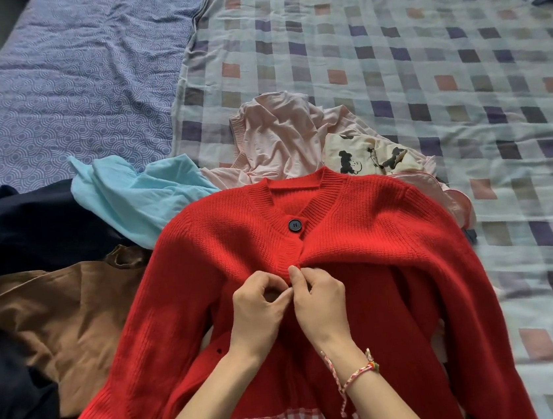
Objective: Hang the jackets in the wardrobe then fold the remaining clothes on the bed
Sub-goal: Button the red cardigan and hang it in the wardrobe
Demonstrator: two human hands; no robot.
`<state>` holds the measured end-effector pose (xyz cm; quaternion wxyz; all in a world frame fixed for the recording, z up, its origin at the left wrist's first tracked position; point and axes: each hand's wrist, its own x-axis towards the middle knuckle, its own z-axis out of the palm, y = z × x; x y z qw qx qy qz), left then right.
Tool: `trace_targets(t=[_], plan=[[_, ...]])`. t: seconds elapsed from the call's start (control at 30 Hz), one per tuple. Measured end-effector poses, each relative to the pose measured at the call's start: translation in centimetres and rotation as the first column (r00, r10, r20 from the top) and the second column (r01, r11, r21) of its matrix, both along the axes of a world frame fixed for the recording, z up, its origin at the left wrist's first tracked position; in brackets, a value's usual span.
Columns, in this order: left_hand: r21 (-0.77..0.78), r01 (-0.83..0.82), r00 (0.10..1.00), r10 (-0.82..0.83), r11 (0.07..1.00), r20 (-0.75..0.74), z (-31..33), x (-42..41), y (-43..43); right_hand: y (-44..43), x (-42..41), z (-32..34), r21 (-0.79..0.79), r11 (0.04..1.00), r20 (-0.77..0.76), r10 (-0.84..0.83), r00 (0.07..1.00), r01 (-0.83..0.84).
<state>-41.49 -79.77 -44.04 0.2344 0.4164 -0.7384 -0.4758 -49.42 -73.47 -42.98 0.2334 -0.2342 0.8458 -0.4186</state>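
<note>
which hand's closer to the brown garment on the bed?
Left. The left hand pinches the front of the red cardigan, on the side toward the brown garment; the right hand pinches next to it, farther from that garment.

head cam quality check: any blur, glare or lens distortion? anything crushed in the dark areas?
Head view: the centre is sharp, and the knit ribs of the red cardigan and its black button read clearly. The checked quilt smears and bows towards the right edge. The light is soft and even, with no glare. The dark garment at left is crushed to near black, with no detail.
</note>
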Motion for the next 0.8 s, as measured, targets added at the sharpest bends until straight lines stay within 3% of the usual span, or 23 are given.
trace_targets(t=[0.13,0.23,0.27,0.33,0.4,0.43,0.57,0.67,0.73,0.8], plan=[[0.217,-0.066,0.995,0.080,0.974,-0.059,0.1,0.1,-0.5,0.1,0.1,-0.6,-0.027,0.998,0.110,-0.051,0.993,0.054],[0.348,-0.007,0.998,0.029,0.937,-0.058,0.4,0.0,-0.8,0.7,-0.1,-1.0,-0.052,0.997,0.089,-0.051,0.995,0.056],[0.325,0.026,0.999,-0.009,0.945,-0.052,0.4,0.1,-0.9,0.8,-0.1,-1.0,-0.061,0.997,0.078,-0.041,0.996,0.046],[0.137,0.087,0.996,-0.088,0.987,-0.001,0.2,0.2,-1.0,0.7,0.0,-1.0,-0.069,0.996,0.079,-0.043,0.996,0.048],[-0.039,0.077,0.996,-0.075,0.996,0.047,0.2,0.1,-1.0,0.2,0.2,-1.0,-0.050,0.994,0.112,-0.091,0.989,0.098],[-0.056,0.056,0.997,-0.053,0.997,0.058,0.2,-0.1,-1.0,-0.1,0.3,-1.0,-0.036,0.991,0.129,-0.122,0.984,0.127],[0.156,0.021,0.994,-0.038,0.988,0.104,0.4,-0.4,-1.6,-0.5,0.2,-1.5,0.048,0.983,0.243,-0.184,0.952,0.178],[0.211,0.028,0.990,-0.056,0.977,0.130,0.0,-0.2,-1.7,-0.2,0.0,-1.7,0.110,0.976,0.431,-0.218,0.875,0.189],[0.310,-0.041,0.995,0.011,0.950,0.100,-0.2,-0.6,-1.3,0.0,0.2,-1.2,0.091,0.985,0.315,-0.166,0.934,0.144],[0.462,-0.111,0.994,0.091,0.880,0.064,-0.1,-1.3,-1.2,0.6,0.7,-1.3,0.039,0.997,-0.045,-0.068,0.997,0.070]])
